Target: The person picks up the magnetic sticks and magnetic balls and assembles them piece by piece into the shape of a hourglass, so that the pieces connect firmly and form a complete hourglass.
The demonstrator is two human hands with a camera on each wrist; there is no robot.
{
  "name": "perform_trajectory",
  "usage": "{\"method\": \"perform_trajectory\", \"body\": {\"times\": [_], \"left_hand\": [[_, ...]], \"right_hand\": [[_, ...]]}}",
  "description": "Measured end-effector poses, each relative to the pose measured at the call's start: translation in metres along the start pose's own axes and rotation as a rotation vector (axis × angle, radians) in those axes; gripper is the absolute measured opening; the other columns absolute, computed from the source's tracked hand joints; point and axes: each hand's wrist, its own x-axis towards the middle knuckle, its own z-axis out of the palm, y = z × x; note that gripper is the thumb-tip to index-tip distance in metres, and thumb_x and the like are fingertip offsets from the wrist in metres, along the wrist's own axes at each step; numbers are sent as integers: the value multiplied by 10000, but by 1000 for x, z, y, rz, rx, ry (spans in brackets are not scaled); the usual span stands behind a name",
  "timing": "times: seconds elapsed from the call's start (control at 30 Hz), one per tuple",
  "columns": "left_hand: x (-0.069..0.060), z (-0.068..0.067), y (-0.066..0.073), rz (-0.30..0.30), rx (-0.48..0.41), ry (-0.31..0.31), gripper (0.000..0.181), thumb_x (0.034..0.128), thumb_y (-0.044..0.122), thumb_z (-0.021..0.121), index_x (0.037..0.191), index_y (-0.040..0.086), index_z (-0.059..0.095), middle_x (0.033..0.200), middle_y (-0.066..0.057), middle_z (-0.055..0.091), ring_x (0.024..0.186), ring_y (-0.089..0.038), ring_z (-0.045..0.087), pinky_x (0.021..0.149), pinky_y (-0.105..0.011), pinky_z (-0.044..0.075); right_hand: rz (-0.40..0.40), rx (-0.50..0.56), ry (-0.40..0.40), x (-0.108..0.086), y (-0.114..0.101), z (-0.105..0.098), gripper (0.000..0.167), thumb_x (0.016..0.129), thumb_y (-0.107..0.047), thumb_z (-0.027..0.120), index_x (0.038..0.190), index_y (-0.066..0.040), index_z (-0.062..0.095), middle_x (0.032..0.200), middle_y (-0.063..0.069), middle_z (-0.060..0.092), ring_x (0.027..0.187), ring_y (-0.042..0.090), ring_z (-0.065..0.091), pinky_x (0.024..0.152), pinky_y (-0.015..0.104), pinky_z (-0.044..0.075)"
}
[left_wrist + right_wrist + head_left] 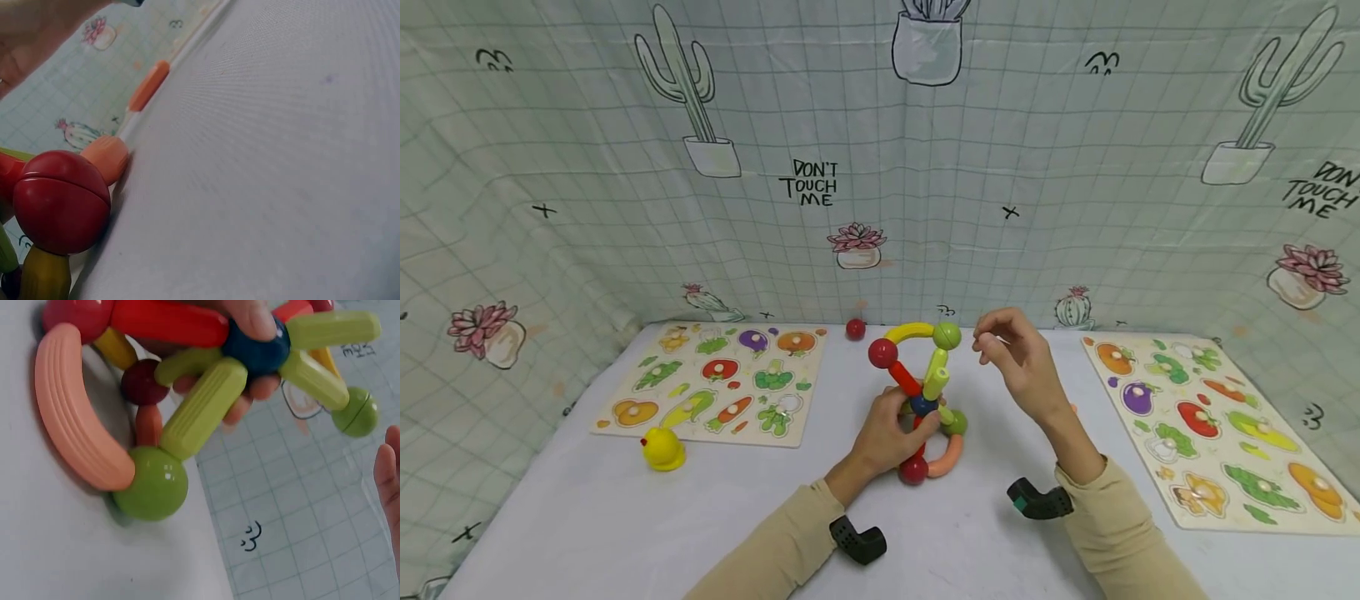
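My left hand (880, 437) grips a toy built of balls and sticks, with thumb and fingers around its blue ball (259, 347). Green and red sticks spread out from that ball. Up top, a yellow curved stick (910, 330) joins a red ball (883, 353) to a green ball (947, 335). Lower down, a salmon curved stick (81, 419) links another red ball (913, 469) and a green ball (151, 483) near the tabletop. To the right of the toy my right hand (1018, 362) is raised, apart from it, fingers loosely bent and nothing visible in them.
A loose red ball (855, 329) lies at the back edge. On the left are a vegetable puzzle board (752, 350) and a yellow toy duck (662, 450); another puzzle board (1165, 492) lies right. The left wrist view shows an orange stick (150, 85) on the table.
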Motion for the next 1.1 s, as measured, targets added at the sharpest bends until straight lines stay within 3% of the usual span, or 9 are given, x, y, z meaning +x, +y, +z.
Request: {"method": "perform_trajectory", "body": {"times": [0.33,0.57,0.67,0.83,0.97,1.1], "left_hand": [[1,-3,-4,59,-45,-2,256,872,134,614,1113,55,573,1029,-82,698,986,-171,629,896,-298,503],[0,-2,-3,85,-47,1,256,863,127,615,1105,55,571,1011,-86,700,966,-168,635,894,-297,500],[1,-2,-3,96,-57,-1,251,866,122,610,1105,57,570,1003,-83,700,961,-171,639,900,-296,498],[2,0,-4,90,-59,-4,241,861,89,604,1096,45,569,991,-98,702,950,-187,647,910,-290,497],[2,1,-4,92,-51,-6,242,841,52,600,1075,-4,578,974,-146,697,929,-235,647,889,-286,504],[1,1,-5,93,-49,-6,247,827,38,601,1065,-25,579,968,-167,692,923,-262,643,873,-284,507]], "right_hand": [[99,-122,31,19,22,0,116,947,-8,495,1023,72,531,960,168,536,805,186,547,655,198,471],[175,-308,-42,32,45,6,136,964,-163,528,1030,-65,596,970,75,616,797,126,550,661,228,453],[181,-354,-95,39,55,8,157,965,-206,530,1038,-86,600,986,68,631,865,149,568,709,275,464],[191,-404,-252,53,69,13,151,951,-222,555,1016,-92,597,973,56,631,911,188,572,768,353,486],[133,-485,-361,63,76,20,84,897,-99,604,978,-78,610,926,61,634,866,205,573,795,381,507],[96,-575,-456,74,79,33,217,767,40,660,938,-85,614,872,50,624,801,192,547,772,356,500]]}}
